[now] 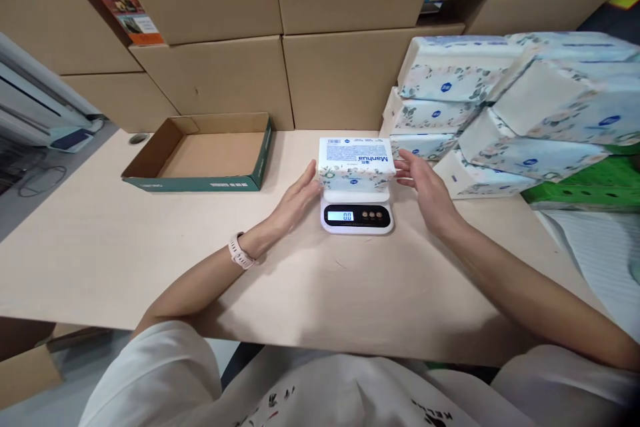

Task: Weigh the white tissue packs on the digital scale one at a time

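A white pack of tissues (356, 181) with blue "Manhua" lettering and a leaf print is over the platform of a small white kitchen scale (330, 229). The scale's lit display reads 0.0. At the pack's left side, my left hand (296, 203) has its fingers stretched along the edge, fingertips against it. My right hand (427, 193) meets the opposite side with its fingertips, so the pack is held between both hands. Whether the pack's underside rests fully on the platform, I cannot tell.
Several similar tissue packs (500, 180) are stacked at the right, close to my right hand. A shallow open cardboard box (210, 184) with a green outside sits at the left. Large cardboard boxes (340, 80) form a wall behind the table (200, 240). Something green (590, 187) lies at far right.
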`<state>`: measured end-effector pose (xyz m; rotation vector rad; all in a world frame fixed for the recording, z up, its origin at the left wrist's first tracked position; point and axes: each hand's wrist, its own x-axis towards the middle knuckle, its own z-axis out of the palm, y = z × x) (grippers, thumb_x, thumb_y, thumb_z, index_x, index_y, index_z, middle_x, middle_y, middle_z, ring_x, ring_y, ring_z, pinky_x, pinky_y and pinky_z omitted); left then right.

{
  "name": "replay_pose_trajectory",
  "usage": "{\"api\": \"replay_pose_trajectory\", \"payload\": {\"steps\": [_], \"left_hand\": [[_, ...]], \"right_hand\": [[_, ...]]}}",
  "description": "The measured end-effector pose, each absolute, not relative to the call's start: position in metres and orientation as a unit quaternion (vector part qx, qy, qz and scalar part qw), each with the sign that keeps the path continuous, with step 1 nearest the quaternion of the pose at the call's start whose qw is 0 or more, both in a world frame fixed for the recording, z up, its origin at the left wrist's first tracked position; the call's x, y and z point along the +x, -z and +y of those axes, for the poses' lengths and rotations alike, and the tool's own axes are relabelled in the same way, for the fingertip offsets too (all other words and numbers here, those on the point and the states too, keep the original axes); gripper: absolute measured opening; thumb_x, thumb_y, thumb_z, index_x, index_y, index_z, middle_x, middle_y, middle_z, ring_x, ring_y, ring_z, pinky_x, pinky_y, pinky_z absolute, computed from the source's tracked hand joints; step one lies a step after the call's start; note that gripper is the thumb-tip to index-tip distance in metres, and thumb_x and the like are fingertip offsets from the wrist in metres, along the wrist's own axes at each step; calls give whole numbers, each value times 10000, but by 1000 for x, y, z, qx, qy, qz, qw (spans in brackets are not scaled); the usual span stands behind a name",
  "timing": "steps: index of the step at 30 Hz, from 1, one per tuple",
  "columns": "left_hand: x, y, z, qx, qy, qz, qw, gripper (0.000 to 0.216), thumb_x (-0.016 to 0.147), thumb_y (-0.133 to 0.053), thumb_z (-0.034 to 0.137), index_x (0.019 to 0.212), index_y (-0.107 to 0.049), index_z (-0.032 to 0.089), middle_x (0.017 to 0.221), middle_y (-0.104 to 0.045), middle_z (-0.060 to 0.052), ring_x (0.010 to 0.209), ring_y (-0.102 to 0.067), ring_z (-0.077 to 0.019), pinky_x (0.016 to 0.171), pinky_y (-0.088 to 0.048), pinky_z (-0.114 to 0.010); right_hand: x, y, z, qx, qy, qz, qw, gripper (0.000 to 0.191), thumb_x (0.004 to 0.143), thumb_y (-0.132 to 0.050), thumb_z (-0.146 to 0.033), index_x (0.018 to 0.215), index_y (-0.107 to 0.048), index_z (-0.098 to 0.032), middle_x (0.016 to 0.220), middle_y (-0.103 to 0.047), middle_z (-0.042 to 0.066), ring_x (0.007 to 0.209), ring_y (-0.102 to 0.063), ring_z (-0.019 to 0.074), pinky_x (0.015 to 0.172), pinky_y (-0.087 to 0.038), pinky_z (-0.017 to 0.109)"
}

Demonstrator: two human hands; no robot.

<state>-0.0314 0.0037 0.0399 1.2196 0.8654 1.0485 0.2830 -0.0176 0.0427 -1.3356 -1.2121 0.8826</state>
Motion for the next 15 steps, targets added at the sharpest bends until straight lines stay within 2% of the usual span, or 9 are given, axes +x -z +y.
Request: {"api": "replay_pose_trajectory", "payload": {"steps": [3,6,9,15], "left_hand": [[-31,-26,5,391,-517,468,600,563,1020,-832,439,1523,-766,196,1839,-619,-169,1837,-448,-398,1568,-303,-576],[-28,-20,8,316,-546,506,589,415,996,-766,340,1361,-764,144,1603,-782,-208,1642,-680,-347,1514,-427,-544],[-26,-20,8,311,-556,513,576,303,978,-769,285,1250,-789,155,1451,-836,-175,1518,-752,-312,1471,-490,-526],[-25,-18,5,321,-562,516,561,212,956,-798,229,1161,-817,175,1343,-866,-149,1379,-801,-290,1434,-523,-537]], "right_hand": [[283,-11,-23,-575,-344,-420,612,689,1015,-683,-893,1334,-829,-301,1266,-892,93,1206,-821,313,1290,-634,628],[284,11,-26,-579,-353,-385,626,597,1043,-671,-813,1236,-822,-268,1167,-872,89,1149,-822,285,1217,-662,564],[286,17,-27,-570,-356,-406,620,572,1074,-647,-778,1261,-820,-266,1193,-864,94,1169,-820,277,1163,-669,521],[284,12,-27,-567,-363,-396,624,550,1057,-669,-763,1232,-834,-268,1188,-873,97,1159,-817,282,1147,-667,529]]}}
